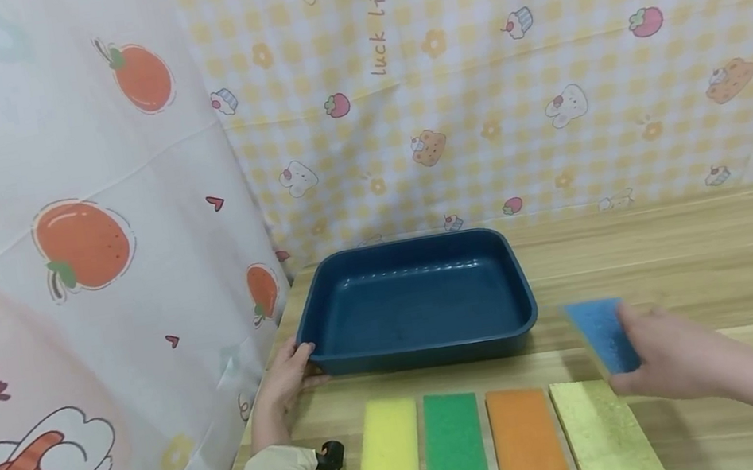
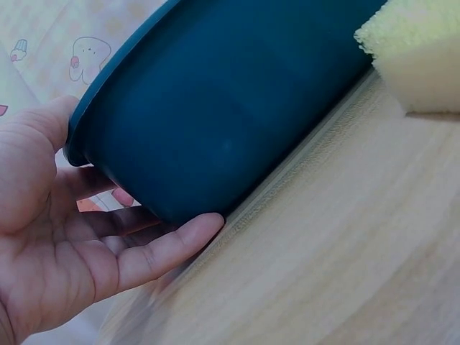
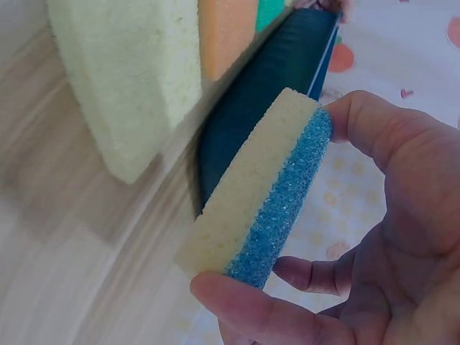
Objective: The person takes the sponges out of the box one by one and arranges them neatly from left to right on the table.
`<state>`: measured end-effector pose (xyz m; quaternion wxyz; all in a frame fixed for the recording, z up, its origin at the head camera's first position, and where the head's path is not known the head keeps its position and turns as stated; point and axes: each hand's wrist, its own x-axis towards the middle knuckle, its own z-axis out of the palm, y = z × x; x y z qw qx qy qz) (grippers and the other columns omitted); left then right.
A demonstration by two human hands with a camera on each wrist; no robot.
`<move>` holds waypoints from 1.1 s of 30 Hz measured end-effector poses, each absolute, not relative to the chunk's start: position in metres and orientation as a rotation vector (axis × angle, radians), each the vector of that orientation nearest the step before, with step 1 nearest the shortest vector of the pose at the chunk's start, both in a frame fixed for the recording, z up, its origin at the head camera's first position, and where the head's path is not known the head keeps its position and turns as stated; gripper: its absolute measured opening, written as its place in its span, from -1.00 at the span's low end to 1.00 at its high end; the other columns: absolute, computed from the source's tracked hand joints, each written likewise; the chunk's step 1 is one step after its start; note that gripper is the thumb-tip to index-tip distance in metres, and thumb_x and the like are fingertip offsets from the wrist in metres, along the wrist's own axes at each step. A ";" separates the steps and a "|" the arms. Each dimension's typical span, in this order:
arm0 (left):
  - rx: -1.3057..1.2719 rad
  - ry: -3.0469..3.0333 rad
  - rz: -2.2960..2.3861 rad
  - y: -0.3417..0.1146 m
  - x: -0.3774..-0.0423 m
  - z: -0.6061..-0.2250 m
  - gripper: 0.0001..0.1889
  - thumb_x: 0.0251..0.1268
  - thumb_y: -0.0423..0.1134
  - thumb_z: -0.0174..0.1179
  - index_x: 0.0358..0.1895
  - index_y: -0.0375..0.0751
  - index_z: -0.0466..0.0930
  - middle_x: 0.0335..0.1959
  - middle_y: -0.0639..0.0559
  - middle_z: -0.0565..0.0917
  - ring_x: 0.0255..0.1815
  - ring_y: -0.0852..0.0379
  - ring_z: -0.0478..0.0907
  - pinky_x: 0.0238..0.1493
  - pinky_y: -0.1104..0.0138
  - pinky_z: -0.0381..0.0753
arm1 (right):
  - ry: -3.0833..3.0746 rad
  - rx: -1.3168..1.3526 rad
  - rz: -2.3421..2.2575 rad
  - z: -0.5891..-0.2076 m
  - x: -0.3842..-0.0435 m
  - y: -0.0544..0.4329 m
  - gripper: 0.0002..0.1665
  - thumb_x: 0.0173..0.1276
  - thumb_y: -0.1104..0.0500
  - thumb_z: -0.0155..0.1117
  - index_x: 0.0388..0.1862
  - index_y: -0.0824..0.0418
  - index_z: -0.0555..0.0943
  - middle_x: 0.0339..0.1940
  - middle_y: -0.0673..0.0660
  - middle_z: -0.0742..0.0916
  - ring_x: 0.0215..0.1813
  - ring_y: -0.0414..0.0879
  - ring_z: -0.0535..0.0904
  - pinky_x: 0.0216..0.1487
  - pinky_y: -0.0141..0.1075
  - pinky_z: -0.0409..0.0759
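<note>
Step in hand: transfer. The right hand (image 1: 661,355) pinches the blue-faced rectangular sponge (image 1: 603,335) aloft, just right of the dark blue plastic tray (image 1: 424,345). The left hand (image 1: 288,376), fingers relaxed, steadies the tray's corner. Next move likely calls for carrying the sponge leftward over the rim.

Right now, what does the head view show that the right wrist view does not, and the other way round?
Only the head view shows the left hand touching the tray's left front corner, the yellow sponge, the tray's empty inside and the whole patterned backdrop. Only the right wrist view shows that the blue sponge has a pale foam layer under its blue face, pinched between thumb and fingers. Both show the right hand holding the blue sponge, the tray, the orange sponge, the green sponge, the pale sponge and the table.
</note>
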<state>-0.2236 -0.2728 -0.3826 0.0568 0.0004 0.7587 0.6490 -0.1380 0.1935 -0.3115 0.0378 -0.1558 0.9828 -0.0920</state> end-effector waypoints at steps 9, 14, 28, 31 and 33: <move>0.006 2.301 1.960 -0.276 -0.222 -0.382 -0.53 0.40 -0.27 -0.28 0.32 -0.34 0.01 0.21 -0.45 0.22 0.06 -0.26 0.39 -0.16 0.06 0.56 | 3.087 -0.403 -0.353 -0.330 -0.122 0.217 -0.01 -0.15 -0.15 0.40 0.00 0.54 0.24 -0.43 0.27 0.55 -0.36 0.07 0.45 -0.50 -0.11 0.47; 0.009 2.309 1.953 -0.276 -0.222 -0.382 -0.54 0.40 -0.27 -0.29 0.32 -0.33 0.02 0.19 -0.45 0.24 0.05 -0.25 0.40 -0.18 0.07 0.57 | 3.060 -0.335 -0.390 -0.341 -0.115 0.224 -0.01 -0.11 -0.14 0.39 0.02 0.55 0.20 -0.42 0.31 0.54 -0.39 0.05 0.42 -0.54 -0.15 0.44; 0.016 2.296 1.962 -0.274 -0.224 -0.383 -0.53 0.41 -0.27 -0.30 0.33 -0.34 0.00 0.23 -0.42 0.20 0.13 -0.30 0.31 -0.17 0.07 0.57 | 2.830 -0.188 -0.431 -0.368 -0.104 0.233 0.15 -0.01 -0.22 0.30 0.14 0.65 0.06 -0.26 0.62 0.44 -0.37 0.10 0.48 -0.45 -0.01 0.51; 0.008 2.293 1.963 -0.273 -0.224 -0.383 -0.53 0.41 -0.27 -0.31 0.32 -0.34 -0.01 0.23 -0.42 0.20 0.14 -0.30 0.30 -0.16 0.07 0.56 | 2.785 -0.160 -0.426 -0.374 -0.103 0.234 0.23 -0.01 -0.28 0.28 0.16 0.69 0.02 -0.22 0.66 0.42 -0.31 0.15 0.50 -0.40 0.04 0.51; 0.002 2.292 1.962 -0.272 -0.224 -0.383 -0.54 0.41 -0.28 -0.30 0.32 -0.34 0.00 0.23 -0.41 0.20 0.14 -0.29 0.31 -0.16 0.08 0.57 | 2.766 -0.142 -0.427 -0.378 -0.102 0.235 0.26 -0.03 -0.30 0.27 0.17 0.70 0.01 -0.19 0.65 0.42 -0.28 0.18 0.51 -0.36 0.06 0.51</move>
